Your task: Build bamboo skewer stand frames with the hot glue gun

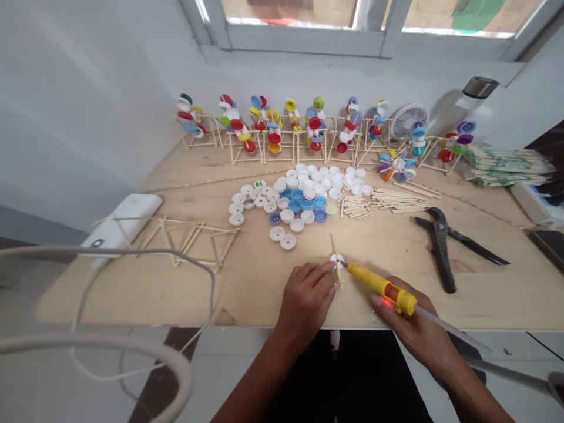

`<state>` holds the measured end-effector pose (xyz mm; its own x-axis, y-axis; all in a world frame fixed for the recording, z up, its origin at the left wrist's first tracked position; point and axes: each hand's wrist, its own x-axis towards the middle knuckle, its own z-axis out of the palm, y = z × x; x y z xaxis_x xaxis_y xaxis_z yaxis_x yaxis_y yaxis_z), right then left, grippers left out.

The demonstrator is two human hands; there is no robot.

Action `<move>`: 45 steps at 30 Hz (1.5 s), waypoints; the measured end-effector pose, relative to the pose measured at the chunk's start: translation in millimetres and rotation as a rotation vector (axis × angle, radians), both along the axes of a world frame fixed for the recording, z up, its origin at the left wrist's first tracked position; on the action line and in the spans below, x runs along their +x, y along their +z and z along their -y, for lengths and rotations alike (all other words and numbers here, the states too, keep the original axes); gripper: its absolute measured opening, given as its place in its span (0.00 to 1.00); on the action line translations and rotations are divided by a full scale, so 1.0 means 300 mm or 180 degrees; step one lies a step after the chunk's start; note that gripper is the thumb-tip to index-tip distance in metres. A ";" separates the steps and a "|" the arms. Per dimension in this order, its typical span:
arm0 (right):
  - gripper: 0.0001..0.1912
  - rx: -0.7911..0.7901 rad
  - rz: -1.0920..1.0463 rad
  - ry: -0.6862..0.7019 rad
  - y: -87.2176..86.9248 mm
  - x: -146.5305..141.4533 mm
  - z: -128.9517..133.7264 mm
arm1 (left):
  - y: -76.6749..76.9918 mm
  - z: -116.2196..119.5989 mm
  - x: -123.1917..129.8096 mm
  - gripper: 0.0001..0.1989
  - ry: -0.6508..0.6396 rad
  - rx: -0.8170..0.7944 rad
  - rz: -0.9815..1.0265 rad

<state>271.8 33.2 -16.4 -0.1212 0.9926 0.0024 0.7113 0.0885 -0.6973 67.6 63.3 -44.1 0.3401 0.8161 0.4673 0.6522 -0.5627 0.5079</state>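
My right hand [412,323] is closed around a yellow hot glue gun [374,282], with a glue stick poking from its back end and a red light glowing on its side. The nozzle touches or nearly touches a white bottle cap [335,258] on the table. Across this cap lies a thin wooden stick [333,242]. My left hand [308,294] is closed, its fingertips pressing the stick and cap at the near side. Just beyond are loose white caps [288,241] with holes in their middles.
Blue and white caps [295,205] are heaped mid-table, beside cut sticks [396,200]. Black pliers-like cutters [443,249] lie right. Stick frames with coloured cap wheels [273,138] line the wall. A stick frame [185,241], power bank [127,220] and cable [211,288] are left.
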 end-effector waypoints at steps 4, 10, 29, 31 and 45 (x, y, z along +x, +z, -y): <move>0.12 0.0112 0.0055 -0.0021 -0.003 -0.004 -0.005 | -0.002 0.000 0.000 0.09 -0.0005 0.0001 0.0010; 0.12 0.0037 0.0010 -0.0045 -0.003 -0.003 -0.003 | -0.005 0.001 -0.001 0.08 -0.0005 0.0015 0.0009; 0.05 -0.0054 -0.0835 -0.0159 0.025 -0.016 0.095 | 0.042 0.048 -0.008 0.10 0.0369 -0.1766 0.2058; 0.05 -0.0034 -0.0796 0.0000 0.044 -0.023 0.099 | 0.063 0.057 0.000 0.10 0.0316 -0.2232 0.2438; 0.07 0.0284 -0.0590 0.0246 0.055 -0.042 0.125 | 0.082 0.082 0.008 0.16 0.0436 -0.3345 0.3368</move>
<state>259.2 -4.2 0.2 -0.1863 0.9752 0.1192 0.5603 0.2051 -0.8025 69.9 38.7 -19.4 0.1237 0.9237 -0.3627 -0.2499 0.3827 0.8894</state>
